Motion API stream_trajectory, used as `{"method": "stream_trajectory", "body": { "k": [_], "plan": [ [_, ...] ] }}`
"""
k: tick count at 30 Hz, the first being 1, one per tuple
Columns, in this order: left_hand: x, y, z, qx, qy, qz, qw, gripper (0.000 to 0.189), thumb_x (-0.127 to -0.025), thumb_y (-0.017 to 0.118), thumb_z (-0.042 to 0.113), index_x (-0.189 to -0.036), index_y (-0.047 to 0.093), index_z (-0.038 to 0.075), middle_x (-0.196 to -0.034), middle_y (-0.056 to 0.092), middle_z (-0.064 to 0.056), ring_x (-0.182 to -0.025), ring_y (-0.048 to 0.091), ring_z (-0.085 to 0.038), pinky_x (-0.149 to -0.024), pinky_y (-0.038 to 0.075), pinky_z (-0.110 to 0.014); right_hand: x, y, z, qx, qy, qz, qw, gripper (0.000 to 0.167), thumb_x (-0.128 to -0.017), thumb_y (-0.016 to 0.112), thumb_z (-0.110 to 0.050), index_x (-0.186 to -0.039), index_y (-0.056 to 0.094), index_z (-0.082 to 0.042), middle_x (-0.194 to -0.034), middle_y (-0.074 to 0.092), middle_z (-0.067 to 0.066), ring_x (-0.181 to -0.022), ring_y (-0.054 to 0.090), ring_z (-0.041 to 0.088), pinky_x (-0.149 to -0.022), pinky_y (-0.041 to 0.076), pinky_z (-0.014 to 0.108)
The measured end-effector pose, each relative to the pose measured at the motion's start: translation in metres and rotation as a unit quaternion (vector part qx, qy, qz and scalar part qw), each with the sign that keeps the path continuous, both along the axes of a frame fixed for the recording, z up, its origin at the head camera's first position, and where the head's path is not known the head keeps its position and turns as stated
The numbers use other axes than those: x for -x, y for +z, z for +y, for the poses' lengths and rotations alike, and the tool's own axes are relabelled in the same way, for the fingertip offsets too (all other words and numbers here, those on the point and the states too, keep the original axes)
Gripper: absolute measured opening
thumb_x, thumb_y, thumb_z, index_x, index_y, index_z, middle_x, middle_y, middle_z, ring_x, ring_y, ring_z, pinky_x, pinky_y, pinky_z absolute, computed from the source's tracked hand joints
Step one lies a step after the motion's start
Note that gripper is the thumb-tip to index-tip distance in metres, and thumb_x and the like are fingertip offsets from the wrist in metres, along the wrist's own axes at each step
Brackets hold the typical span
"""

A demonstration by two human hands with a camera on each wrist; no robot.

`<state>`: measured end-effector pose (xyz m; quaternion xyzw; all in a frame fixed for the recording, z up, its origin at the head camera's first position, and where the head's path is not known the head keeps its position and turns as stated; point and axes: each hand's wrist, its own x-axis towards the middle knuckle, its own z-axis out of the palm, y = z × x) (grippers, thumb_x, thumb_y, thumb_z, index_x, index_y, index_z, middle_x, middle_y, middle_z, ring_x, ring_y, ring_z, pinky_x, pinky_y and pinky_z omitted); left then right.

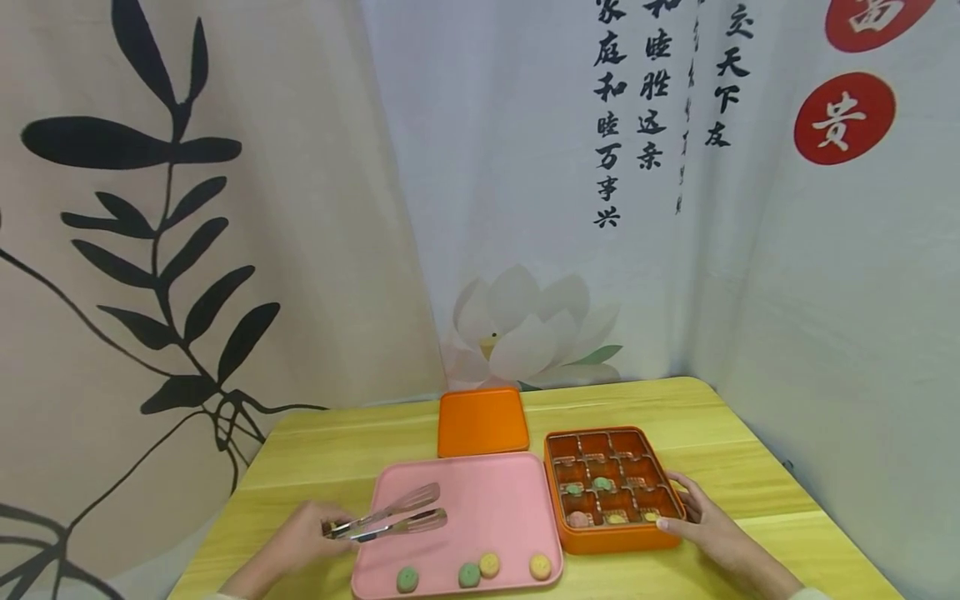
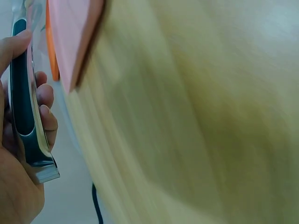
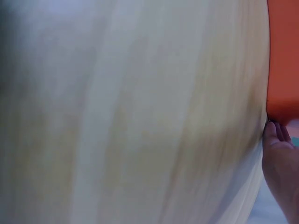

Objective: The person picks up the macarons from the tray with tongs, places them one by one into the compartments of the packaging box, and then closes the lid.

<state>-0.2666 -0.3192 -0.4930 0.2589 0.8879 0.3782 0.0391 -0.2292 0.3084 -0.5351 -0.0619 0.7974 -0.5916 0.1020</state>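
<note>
Fingers of the left hand (image 1: 322, 533) grip tongs (image 1: 393, 528); right hand (image 1: 705, 521) holds a corner of the orange box (image 1: 622, 542)

At the left hand, the thumb presses on the dark panel of the tongs' handle while the other fingers curl round the opposite side, as the left wrist view shows. The two arms of the tongs stand apart at their tips, reaching across the left edge of a pink tray (image 1: 502, 500) near the front of the desk (image 1: 300, 467).

At the right hand, the thumb is spread away from the fingers: its tip lies at the near right corner of the orange box, and the fingertips rest against the box's right side. That box sits on the desk just beside the tray's right edge. Its clear insert (image 1: 628, 483) has nine compartments. Two green pieces (image 1: 602, 483) fill the left and middle ones of the centre row; along the near row lie a pink piece (image 1: 579, 519) at the left, then two yellow pieces (image 1: 617, 518).

Along the tray's near edge are two green rounds (image 1: 407, 579) and two yellow rounds (image 1: 540, 567), one of the yellow ones close to the near right corner. An orange lid (image 1: 483, 422) lies just beyond the tray's far edge, toward the far edge of the desk.
</note>
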Motion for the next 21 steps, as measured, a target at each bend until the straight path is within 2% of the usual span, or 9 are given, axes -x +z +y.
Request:
{"method": "stream_trajectory", "body": {
  "k": [5,9,16,21],
  "plan": [
    [-0.010,-0.003,-0.018,-0.018,-0.005,-0.027,0.9995,0.024,-0.082,0.082,0.019,-0.102,0.077,0.005,-0.080,0.064,0.009,-0.063,0.046,-0.001,-0.053,0.041,-0.023,0.000,-0.001,0.000,0.001,0.006,0.004,1.0000,0.081,-0.099,0.060,-0.019,-0.155,0.004,-0.005,-0.146,0.028,0.039,-0.133,0.036,0.052,-0.100,0.043,0.050],
    [-0.020,-0.002,-0.030,-0.012,-0.002,-0.066,0.9977,0.025,-0.083,0.081,0.020,-0.103,0.077,0.006,-0.083,0.065,0.008,-0.066,0.049,-0.002,-0.055,0.043,-0.024,0.000,-0.001,0.000,0.003,0.011,0.008,0.9999,0.082,-0.099,0.061,-0.019,-0.156,0.004,-0.004,-0.147,0.026,0.041,-0.134,0.033,0.053,-0.101,0.042,0.050],
    [-0.034,-0.006,-0.046,-0.006,-0.022,-0.075,0.9969,0.024,-0.082,0.081,0.020,-0.100,0.078,0.005,-0.075,0.059,0.012,-0.063,0.048,0.000,-0.052,0.041,-0.023,0.001,-0.001,0.002,0.009,0.014,0.007,0.9998,0.083,-0.099,0.061,-0.019,-0.155,0.003,-0.005,-0.145,0.030,0.039,-0.131,0.040,0.049,-0.098,0.044,0.047],
    [-0.040,-0.011,-0.050,-0.020,-0.022,-0.099,0.9947,0.026,-0.083,0.080,0.019,-0.102,0.077,0.002,-0.078,0.063,0.010,-0.065,0.052,-0.003,-0.055,0.044,-0.024,0.002,-0.002,0.002,0.007,0.011,0.003,0.9999,0.083,-0.099,0.061,-0.019,-0.156,0.002,-0.005,-0.145,0.030,0.039,-0.131,0.040,0.048,-0.098,0.044,0.046]
  ]
}}
